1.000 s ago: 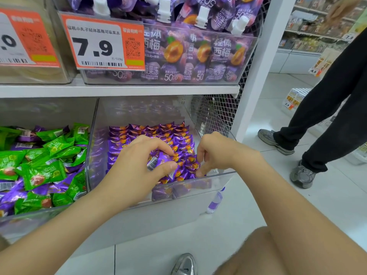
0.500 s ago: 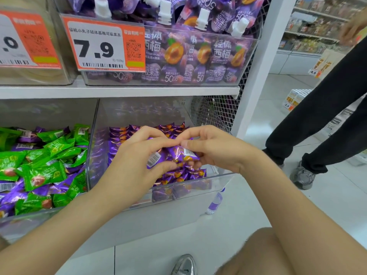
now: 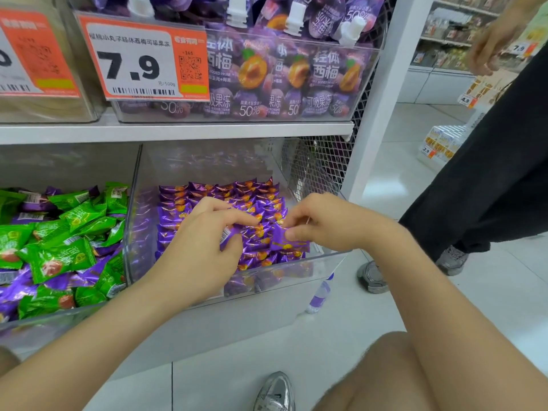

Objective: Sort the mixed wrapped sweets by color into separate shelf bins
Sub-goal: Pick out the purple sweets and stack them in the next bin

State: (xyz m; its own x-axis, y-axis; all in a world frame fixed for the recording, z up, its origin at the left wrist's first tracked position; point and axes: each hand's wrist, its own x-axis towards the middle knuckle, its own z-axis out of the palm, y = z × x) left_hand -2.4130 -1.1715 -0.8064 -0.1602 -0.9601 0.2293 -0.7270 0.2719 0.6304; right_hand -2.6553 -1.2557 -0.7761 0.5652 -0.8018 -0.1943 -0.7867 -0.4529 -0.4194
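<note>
A clear shelf bin (image 3: 323,262) on the lower shelf holds rows of purple wrapped sweets (image 3: 225,194). Over it, my left hand (image 3: 201,247) holds a purple sweet with a barcode (image 3: 226,237) between thumb and fingers. My right hand (image 3: 329,223) pinches another purple sweet (image 3: 286,241) just above the front rows. To the left, a second clear bin (image 3: 132,185) holds green wrapped sweets (image 3: 59,253) mixed with several purple ones (image 3: 17,289).
An upper shelf (image 3: 178,130) carries a bin of purple jelly pouches (image 3: 281,72) with an orange 7.9 price tag (image 3: 142,59). A white upright post (image 3: 382,93) bounds the shelf on the right. Another person in black trousers (image 3: 489,179) stands on the tiled floor at the right.
My hands came together above the bin half a second ago, then parted and dropped lower. My right hand now pinches its own purple sweet over the front rows.
</note>
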